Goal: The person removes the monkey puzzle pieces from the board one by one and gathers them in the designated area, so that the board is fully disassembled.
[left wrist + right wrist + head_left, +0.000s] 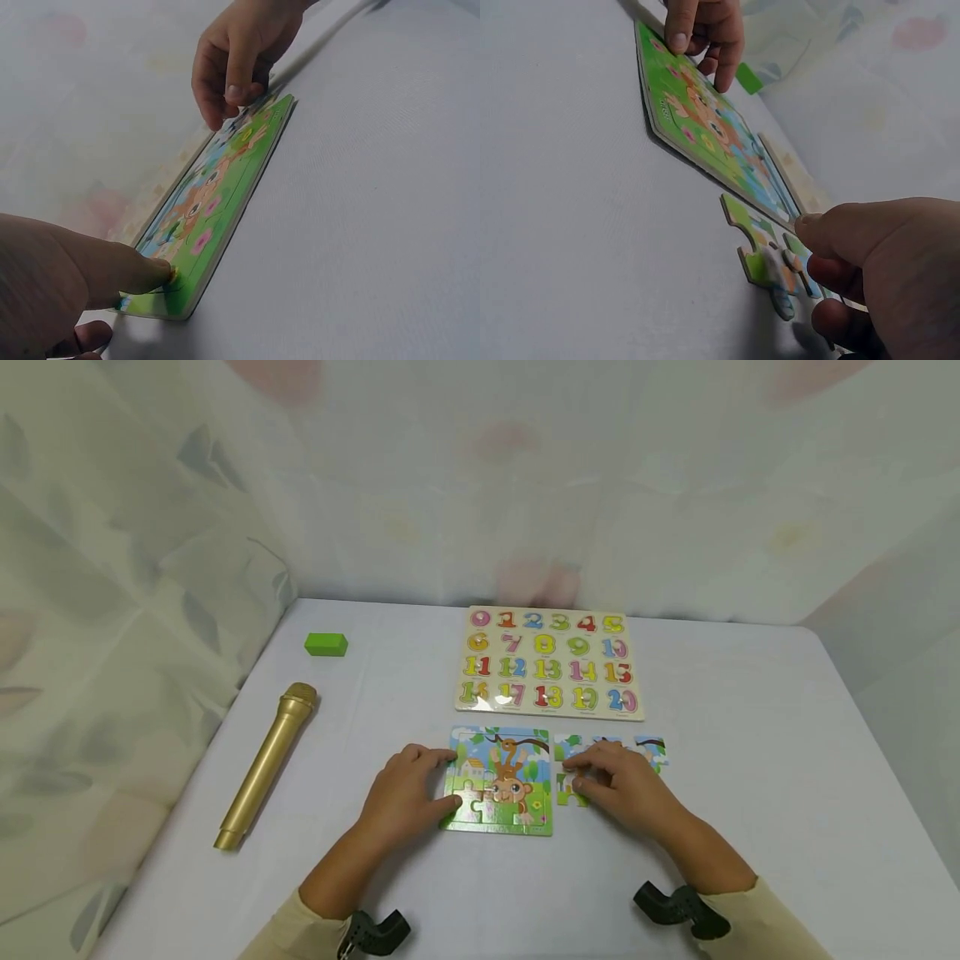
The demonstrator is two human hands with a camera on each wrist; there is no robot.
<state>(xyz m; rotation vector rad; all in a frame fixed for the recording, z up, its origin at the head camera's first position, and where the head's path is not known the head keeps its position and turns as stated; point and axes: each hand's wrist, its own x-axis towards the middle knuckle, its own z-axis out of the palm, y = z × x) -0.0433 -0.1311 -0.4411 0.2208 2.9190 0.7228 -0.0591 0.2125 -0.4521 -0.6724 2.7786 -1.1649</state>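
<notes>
A monkey jigsaw board point(498, 817) lies flat on the table. My left hand point(405, 789) is at its left side, the thumb resting on the board and the index finger at the upper left edge. In the left wrist view the thumb presses on the green border. My right hand point(626, 781) hovers at the right over loose jigsaw pieces point(567, 746), thumb and index finger apart. Nothing shows between those fingers in the left wrist view. Several pieces point(754, 266) lie below the right hand in the right wrist view; the hand partly hides others.
Behind the jigsaw lies a wooden number board point(547, 664). A gold microphone point(266, 764) lies at the left, with a green block point(326, 645) beyond it. Patterned curtains point(525, 485) border the white table point(765, 735) at the back and sides.
</notes>
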